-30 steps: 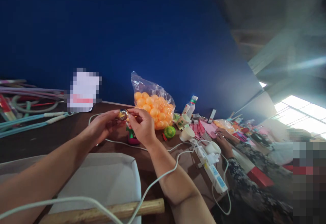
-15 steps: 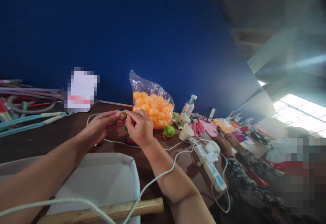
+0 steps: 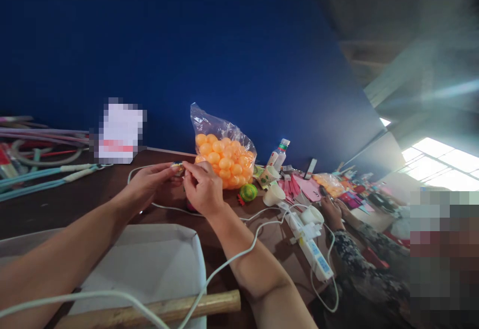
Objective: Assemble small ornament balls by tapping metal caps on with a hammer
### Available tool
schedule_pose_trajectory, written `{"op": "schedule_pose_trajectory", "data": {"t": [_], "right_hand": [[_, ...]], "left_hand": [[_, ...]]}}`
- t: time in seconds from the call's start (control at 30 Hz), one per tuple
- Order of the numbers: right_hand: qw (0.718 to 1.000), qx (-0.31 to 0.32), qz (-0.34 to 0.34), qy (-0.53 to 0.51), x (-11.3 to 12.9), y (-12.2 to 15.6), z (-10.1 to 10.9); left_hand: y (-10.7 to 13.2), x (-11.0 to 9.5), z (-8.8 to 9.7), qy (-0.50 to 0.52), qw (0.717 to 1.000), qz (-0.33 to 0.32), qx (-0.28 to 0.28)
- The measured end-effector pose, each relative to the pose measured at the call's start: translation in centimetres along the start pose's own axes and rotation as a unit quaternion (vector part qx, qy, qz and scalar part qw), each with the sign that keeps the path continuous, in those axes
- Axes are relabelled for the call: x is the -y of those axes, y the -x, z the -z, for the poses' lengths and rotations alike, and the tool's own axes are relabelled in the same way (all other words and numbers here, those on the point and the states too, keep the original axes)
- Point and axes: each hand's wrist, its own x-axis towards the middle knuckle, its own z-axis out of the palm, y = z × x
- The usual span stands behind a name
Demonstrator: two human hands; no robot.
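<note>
My left hand [image 3: 157,178] is closed in a pinch around a small shiny piece [image 3: 178,167], dark with gold; its kind is too small to tell. Against it, from the right, my right hand [image 3: 204,186] presses its thumb and forefinger together, and both hands meet at this piece. Just behind them stands a clear plastic bag of orange balls [image 3: 228,162]. A dark item with a little green, mostly hidden, is below my right hand. To the right of the bag lies a round green and red item [image 3: 247,192].
A white tray [image 3: 200,259] and a wooden stick [image 3: 220,302] are in front, with a white cable [image 3: 224,260] crossing. Rightward are paper cups [image 3: 274,195], a bottle [image 3: 278,153] and a power strip [image 3: 316,259]. Another person's hands [image 3: 333,211] work farther right. Light-blue cords [image 3: 41,175] lie left.
My right hand has shifted very slightly left at the small piece. The co-worker at the right has moved a little. Other things look the same.
</note>
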Motion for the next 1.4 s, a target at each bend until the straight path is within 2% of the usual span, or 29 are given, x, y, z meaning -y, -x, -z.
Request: {"op": "schedule_pose_trajectory", "data": {"t": [0.33,0.43,0.5,0.57,0.7,0.8,0.93,1.17,1.4], "right_hand": [[0.999,-0.019,0.007,-0.041,-0.1,-0.1,-0.1],[0.998,-0.019,-0.009,-0.060,0.0,0.0,-0.1],[0.993,-0.020,-0.039,-0.109,0.2,-0.1,-0.2],[0.974,-0.013,-0.096,-0.207,0.3,-0.3,-0.2],[0.888,0.020,-0.205,-0.412,0.0,-1.0,0.0],[0.840,0.038,-0.246,-0.482,-0.3,-1.4,0.2],[0.795,0.063,-0.278,-0.535,-0.5,-1.5,0.2],[0.762,0.080,-0.334,-0.548,-0.7,-1.7,0.3],[0.772,0.080,-0.344,-0.529,-0.9,-1.6,0.0]], "left_hand": [[0.0,-0.1,0.0,0.009,1.000,-0.004,-0.007],[-0.1,0.1,0.1,0.011,1.000,-0.013,-0.001],[-0.1,0.2,0.3,0.014,1.000,-0.011,0.004],[-0.2,0.2,0.4,0.017,1.000,-0.007,0.012],[-0.1,0.1,0.3,0.027,0.999,-0.004,0.017],[0.1,-0.1,0.0,0.030,0.999,0.002,0.015],[0.4,-0.3,-0.2,0.021,1.000,0.010,0.008],[0.3,-0.3,-0.2,-0.011,1.000,0.013,-0.011],[0.2,-0.3,-0.7,-0.052,0.997,0.011,-0.057]]}}
